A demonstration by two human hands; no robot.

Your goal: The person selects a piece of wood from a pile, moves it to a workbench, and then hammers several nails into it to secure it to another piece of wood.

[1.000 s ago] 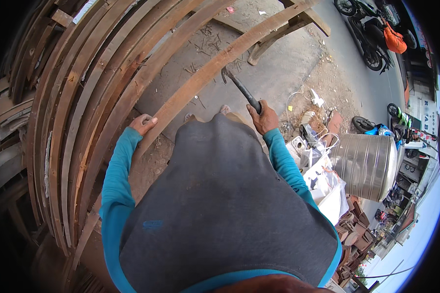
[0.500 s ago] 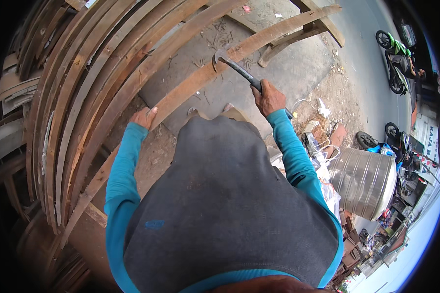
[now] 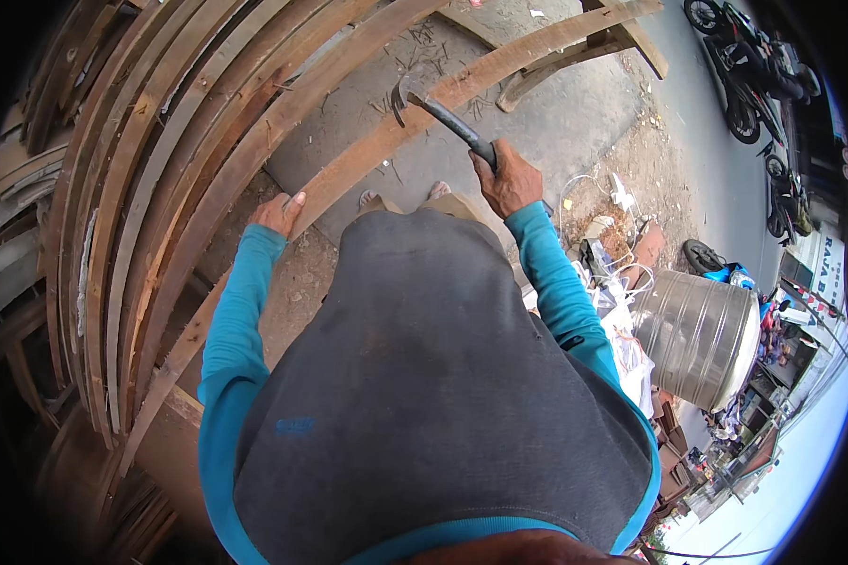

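A long wooden plank (image 3: 353, 158) runs slantwise in front of me, from the lower left to the upper right. My left hand (image 3: 277, 215) is closed on its edge, with the thumb on the upper face and part of the fingers hidden. In my right hand (image 3: 509, 179) is a claw hammer (image 3: 454, 122), gripped by its dark handle. The hammer's head is over the plank's middle stretch, its curved claw pointing toward me; whether it touches the wood I cannot tell.
Several more planks (image 3: 174, 141) lie side by side at the left. A wooden support (image 3: 622, 42) stands under the plank's far end. Nail-like bits are scattered on the ground. A ribbed metal drum (image 3: 693, 334) and white plastic bags (image 3: 622, 330) are at right; motorbikes (image 3: 740, 75) are on the road.
The hammer and my right hand have shifted slightly left and toward the far side. My left hand keeps its hold on the plank. Different motorbikes appear on the road.
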